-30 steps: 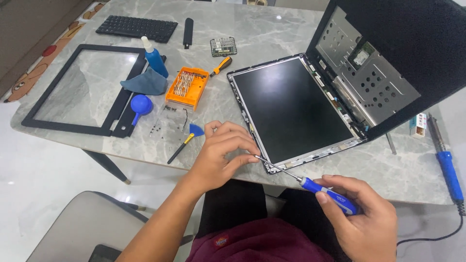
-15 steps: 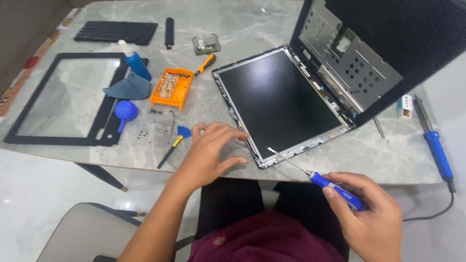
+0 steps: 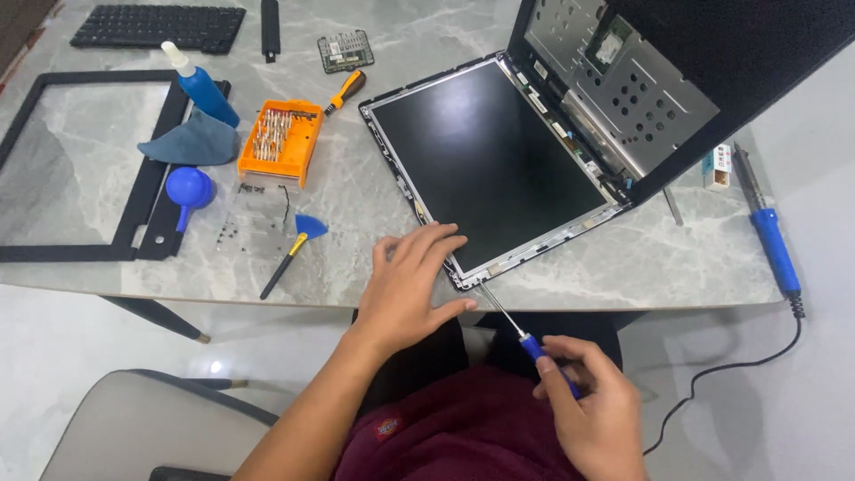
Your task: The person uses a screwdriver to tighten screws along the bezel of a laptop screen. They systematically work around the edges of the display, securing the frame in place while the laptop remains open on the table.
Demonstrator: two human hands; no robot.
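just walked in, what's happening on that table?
A person has a laptop screen panel lying flat on the marble table. The left hand rests by the panel's near corner; the right hand holds a blue-handled screwdriver, tip at that corner. An orange bit case and the black bezel frame sit to the left.

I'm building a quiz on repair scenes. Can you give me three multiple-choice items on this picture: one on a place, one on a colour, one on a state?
1. Where does the left hand rest?
A. on the keyboard
B. at the near corner of the screen panel
C. on the chair

2. What colour is the bit case?
A. orange
B. green
C. white

3. How is the screwdriver held?
A. lying loose on the table
B. in the right hand, tip at the panel's corner
C. standing in the case

Answers:
1 B, fingers lie on the panel's edge.
2 A, the tray beside the blue bottle is orange.
3 B, fingers wrap its blue handle.
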